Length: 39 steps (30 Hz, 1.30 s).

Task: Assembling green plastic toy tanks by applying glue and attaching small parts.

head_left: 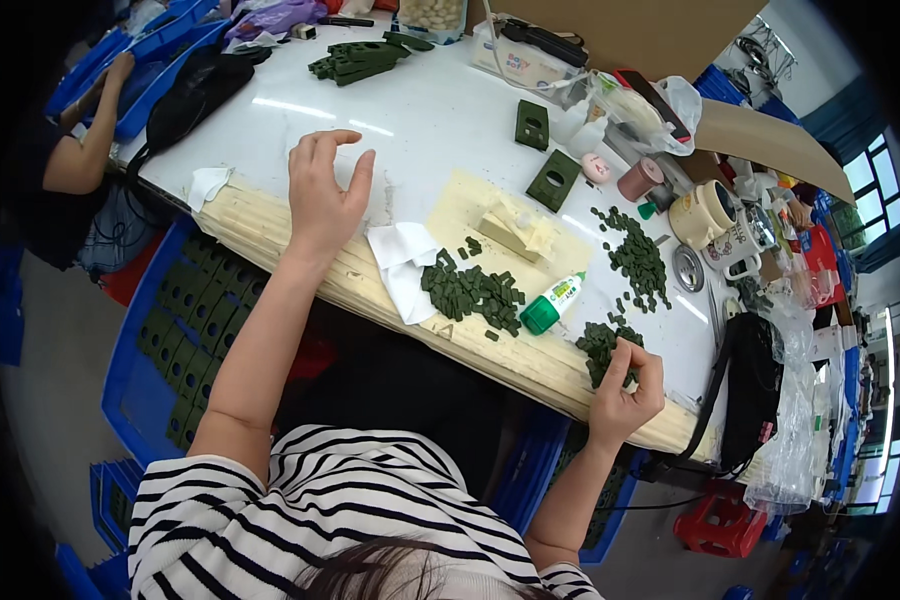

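Observation:
My left hand (327, 195) is over the white tabletop (270, 115) near its front edge, thumb and fingers apart, with nothing in it. My right hand (630, 392) is at a small heap of dark green pieces (596, 346) by the front edge. Its thumb and fingers are pinched together; whatever is between them is too small to make out. Between my hands lie a larger heap of green pieces (470, 292), a white bottle with a green cap (553, 303) and a white tissue (402, 262). A pale block (517, 232) rests on a yellowish sheet behind them.
Two green plates with cut-outs (554, 180) and another spread of green pieces (638, 258) lie farther back. Mugs (702, 214), a tape roll (687, 268) and a black bag (753, 390) crowd the right. Blue crates (130, 375) stand below. A person (80, 150) is at far left.

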Tool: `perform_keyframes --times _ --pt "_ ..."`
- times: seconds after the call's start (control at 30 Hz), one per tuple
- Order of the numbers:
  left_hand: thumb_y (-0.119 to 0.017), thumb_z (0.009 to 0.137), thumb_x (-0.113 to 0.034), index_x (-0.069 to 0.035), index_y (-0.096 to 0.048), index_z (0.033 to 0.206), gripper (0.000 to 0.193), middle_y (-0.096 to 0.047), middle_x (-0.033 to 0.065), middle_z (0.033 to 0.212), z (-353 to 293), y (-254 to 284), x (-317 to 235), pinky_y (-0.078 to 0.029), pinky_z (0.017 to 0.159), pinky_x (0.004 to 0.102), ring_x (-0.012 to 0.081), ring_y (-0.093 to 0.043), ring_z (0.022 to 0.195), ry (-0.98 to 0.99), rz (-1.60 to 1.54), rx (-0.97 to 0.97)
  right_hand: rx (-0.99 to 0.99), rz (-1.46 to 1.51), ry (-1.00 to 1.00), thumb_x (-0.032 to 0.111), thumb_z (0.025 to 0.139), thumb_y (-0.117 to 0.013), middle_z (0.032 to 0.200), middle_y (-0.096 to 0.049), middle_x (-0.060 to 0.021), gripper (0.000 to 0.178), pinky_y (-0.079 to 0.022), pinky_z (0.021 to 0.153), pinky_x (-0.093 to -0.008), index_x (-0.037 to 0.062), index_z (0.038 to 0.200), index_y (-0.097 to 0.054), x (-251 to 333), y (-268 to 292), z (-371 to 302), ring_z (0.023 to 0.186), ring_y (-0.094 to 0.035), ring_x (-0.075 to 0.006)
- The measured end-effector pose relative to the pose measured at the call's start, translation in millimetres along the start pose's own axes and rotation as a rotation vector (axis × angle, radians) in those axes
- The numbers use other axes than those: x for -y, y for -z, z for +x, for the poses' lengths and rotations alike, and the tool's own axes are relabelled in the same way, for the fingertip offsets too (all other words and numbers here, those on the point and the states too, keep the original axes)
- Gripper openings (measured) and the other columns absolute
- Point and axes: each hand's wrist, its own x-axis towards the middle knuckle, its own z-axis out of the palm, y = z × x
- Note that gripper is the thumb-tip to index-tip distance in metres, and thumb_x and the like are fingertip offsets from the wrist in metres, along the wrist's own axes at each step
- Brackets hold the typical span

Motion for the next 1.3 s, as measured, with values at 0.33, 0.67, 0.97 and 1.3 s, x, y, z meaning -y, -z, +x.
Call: perform_keyframes --times 0.33,0.67,0.97,1.3 --pt "-0.068 0.084 -0.004 0.003 -0.065 0.083 0.007 -0.062 0.0136 0.067 54 102 -139 -0.041 0.047 0.0299 0.0195 -0.056 0.053 -0.113 -2.258 1.036 -0.090 -0.074 -0.092 -0.001 0.082 -0.067 0.070 -0.061 -0.0066 0.004 -0.042 0.060 -0.0296 0.0000 0.079 -0.065 -7 8 2 0.063 -0.053 -0.0180" --pt "-0.067 0.087 -0.008 0.001 -0.065 0.083 0.009 -0.057 0.0050 0.055 21 111 -176 -0.025 0.036 0.0230 0.0093 -0.043 0.038 0.489 -2.357 1.384 -0.130 -0.035 -0.062 0.000 0.079 -0.069 0.066 -0.062 -0.0074 0.008 -0.043 0.056 -0.0300 0.0011 0.074 -0.063 -9 -1 8 0.058 -0.055 -0.0196" --pt "-0.063 0.092 -0.011 -0.002 -0.062 0.083 0.013 -0.058 0.0029 0.056 22 105 -168 -0.026 0.037 0.0223 0.0095 -0.044 0.040 0.468 -2.289 1.388 -0.144 -0.064 -0.072 0.002 0.080 -0.070 0.066 -0.062 -0.0068 0.009 -0.045 0.056 -0.0287 0.0016 0.073 -0.063 -12 1 6 0.059 -0.056 -0.0177" --pt "-0.066 0.086 -0.012 0.002 -0.062 0.094 0.016 -0.063 0.0104 0.084 72 66 -97 -0.048 0.068 0.0290 0.0176 -0.060 0.077 -0.069 -1.491 0.802 -0.077 -0.120 -0.145 -0.003 0.085 -0.063 0.070 -0.059 -0.0094 0.003 -0.043 0.059 -0.0288 -0.0039 0.082 -0.065 0 2 2 0.063 -0.055 -0.0178"
